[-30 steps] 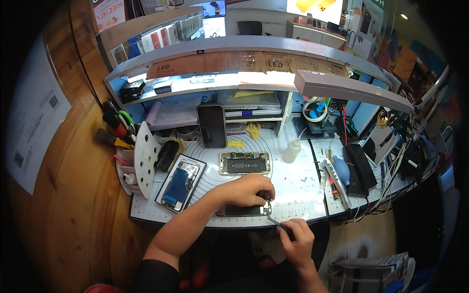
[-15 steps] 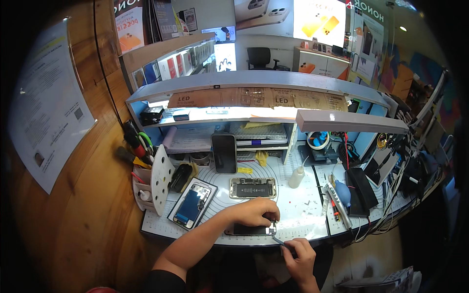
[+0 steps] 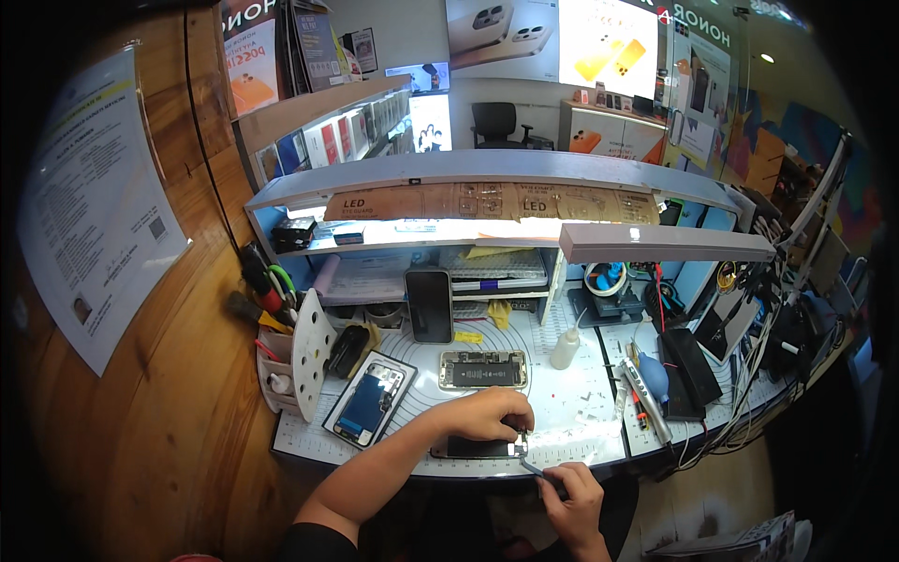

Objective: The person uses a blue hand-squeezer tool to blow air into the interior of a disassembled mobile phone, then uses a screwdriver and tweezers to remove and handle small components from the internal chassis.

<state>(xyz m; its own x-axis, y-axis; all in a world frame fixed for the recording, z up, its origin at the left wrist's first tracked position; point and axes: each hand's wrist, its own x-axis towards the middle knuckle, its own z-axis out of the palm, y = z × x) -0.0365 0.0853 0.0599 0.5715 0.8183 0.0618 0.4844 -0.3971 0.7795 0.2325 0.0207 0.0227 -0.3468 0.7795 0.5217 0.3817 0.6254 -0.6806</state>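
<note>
A dark phone part (image 3: 476,448) lies flat at the bench's front edge, with small light pieces at its right end. My left hand (image 3: 485,415) rests over its upper edge, fingers curled down and closed at that right end; the fingertips are partly hidden. In my right hand (image 3: 573,498) is a slim grey tool (image 3: 531,466) with a dark handle, gripped between thumb and fingers. Its tip meets the right end of the phone part. Just beyond my left hand lies an opened phone (image 3: 483,370) with its black battery showing.
To the left, a phone frame (image 3: 372,401) sits in a shallow box beside a perforated white tool holder (image 3: 307,361). A dark-screened phone (image 3: 429,306) stands upright behind. Rightward are a white squeeze bottle (image 3: 567,347), a blue air blower (image 3: 653,377) and tangled cables (image 3: 744,393). A lamp bar (image 3: 665,244) hangs above.
The view has shifted slightly, so the bench sits a little lower in it. Both hands hold nearly the same pose, with the tool's tip still at the phone part's right end.
</note>
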